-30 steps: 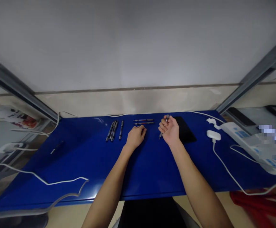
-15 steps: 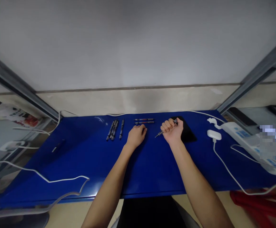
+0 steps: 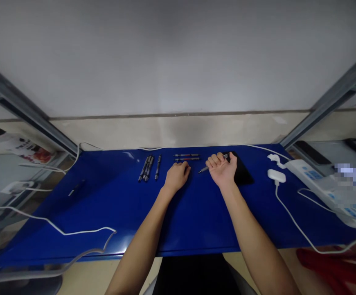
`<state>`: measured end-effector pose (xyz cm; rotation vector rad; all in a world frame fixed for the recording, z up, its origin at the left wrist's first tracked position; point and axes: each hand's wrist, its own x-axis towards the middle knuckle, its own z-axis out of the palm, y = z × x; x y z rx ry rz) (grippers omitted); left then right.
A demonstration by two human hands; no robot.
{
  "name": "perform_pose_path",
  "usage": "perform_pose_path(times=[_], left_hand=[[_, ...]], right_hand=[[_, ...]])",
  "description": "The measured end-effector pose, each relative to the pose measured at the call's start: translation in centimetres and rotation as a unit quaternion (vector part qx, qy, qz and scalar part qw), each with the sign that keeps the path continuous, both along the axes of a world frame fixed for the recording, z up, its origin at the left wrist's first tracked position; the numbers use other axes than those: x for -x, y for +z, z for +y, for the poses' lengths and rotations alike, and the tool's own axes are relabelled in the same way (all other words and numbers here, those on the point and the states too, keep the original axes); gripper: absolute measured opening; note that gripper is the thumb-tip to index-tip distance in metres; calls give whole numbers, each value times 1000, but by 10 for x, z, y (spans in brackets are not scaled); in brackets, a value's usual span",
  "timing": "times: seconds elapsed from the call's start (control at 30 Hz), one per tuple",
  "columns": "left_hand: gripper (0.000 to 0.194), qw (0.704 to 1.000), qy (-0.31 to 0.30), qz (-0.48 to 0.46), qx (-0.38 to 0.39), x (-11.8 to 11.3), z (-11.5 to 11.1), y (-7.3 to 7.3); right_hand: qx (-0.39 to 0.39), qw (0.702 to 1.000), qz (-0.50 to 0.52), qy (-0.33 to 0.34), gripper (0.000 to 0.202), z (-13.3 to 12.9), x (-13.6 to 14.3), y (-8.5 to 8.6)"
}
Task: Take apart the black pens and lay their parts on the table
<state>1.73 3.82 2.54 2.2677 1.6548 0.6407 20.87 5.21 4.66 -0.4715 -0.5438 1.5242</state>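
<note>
Since a second ago the right hand [image 3: 224,169] has turned over and the pen [image 3: 210,165] has swung from near-upright to nearly flat, tip now pointing left toward the left hand [image 3: 177,176]. Left hand hasn't shifted.

Grip state: right hand is closed in a fist round the pen, palm side up, barrel running through the curled fingers, tip sticking out left just above the blue worktop [image 3: 129,205]. Left hand rests knuckles-up on the worktop, fingers curled; it looks empty, but the underside is hidden, so I can't tell for certain.

Around them:
- pair of pens [image 3: 186,157] lying side by side, just beyond the left hand
- bundle of dark pens [image 3: 146,168] plus a single pen [image 3: 157,166], further left
- black flat object [image 3: 242,172], just right of and partly behind the right hand
- white charger [image 3: 276,175] and power strip [image 3: 316,180] off to the right, white cable [image 3: 58,233] trailing front left

Risks as I read it:
- Fist hold gives poor control of the tip; a slip could jab the left hand, which sits near the point.
- Right wrist is close to the pair of pens; a sweep left could knock them so they roll.
- The charger's lead runs near the right forearm and could snag if the arm pulls back wide.
</note>
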Motion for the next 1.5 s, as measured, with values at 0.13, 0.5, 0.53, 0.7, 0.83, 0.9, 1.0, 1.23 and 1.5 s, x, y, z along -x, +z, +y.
perform_pose_path(times=[0.13,0.5,0.53,0.7,0.83,0.9,1.0,1.23,1.5], left_hand=[[23,1000,-2,-7,3,0,0,0],[24,998,4,63,-6,1,0,-2],[24,998,4,66,-7,1,0,-2],[23,997,6,77,-6,-1,0,-1],[23,997,8,80,-4,-1,-1,1],[23,997,8,80,-6,-1,-1,1],[23,997,7,80,-11,0,-1,1],[23,996,5,87,-16,-2,-1,-1],[24,996,4,86,-9,-1,-1,-1]], right_hand=[[39,999,1,4,43,0,-3,-1],[52,993,104,19,40,-2,-4,1],[53,993,106,18,39,-2,-4,0],[48,992,117,17,37,-2,-8,0],[50,991,121,16,36,-2,-6,0],[56,991,123,11,35,-2,-5,0],[64,990,124,2,37,-1,-3,-1],[52,990,128,-4,35,-2,-9,-2],[55,992,115,-3,37,-1,-9,-2]])
